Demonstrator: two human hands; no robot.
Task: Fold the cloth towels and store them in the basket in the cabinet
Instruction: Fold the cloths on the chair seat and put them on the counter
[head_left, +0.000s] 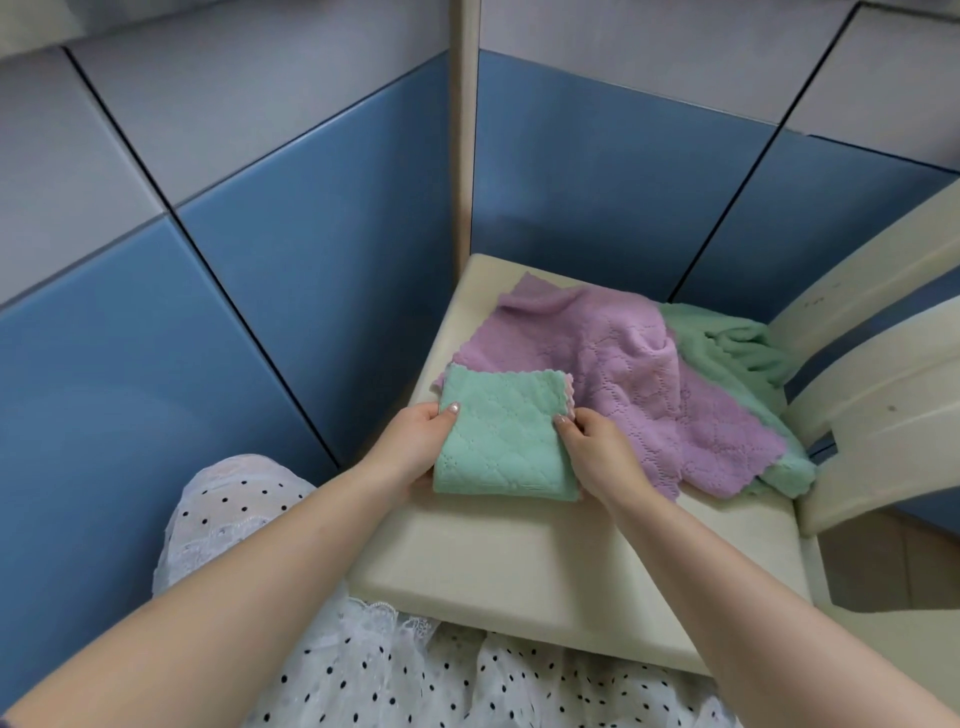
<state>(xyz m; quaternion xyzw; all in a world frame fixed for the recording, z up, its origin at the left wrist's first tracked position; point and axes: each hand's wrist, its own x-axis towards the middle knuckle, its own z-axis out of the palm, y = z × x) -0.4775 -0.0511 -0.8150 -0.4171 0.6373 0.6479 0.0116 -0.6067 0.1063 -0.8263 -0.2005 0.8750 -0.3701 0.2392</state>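
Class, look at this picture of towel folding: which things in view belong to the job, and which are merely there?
Belonging to the job:
folded green towel, gripped by left hand and right hand
purple towel, unfolded
second green towel, beneath it

Merely there:
cream seat
blue wall panels

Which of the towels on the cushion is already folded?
The green towel held between both hands, nearest the person: a neat folded square. The purple towel and the other green towel behind it lie spread and rumpled.
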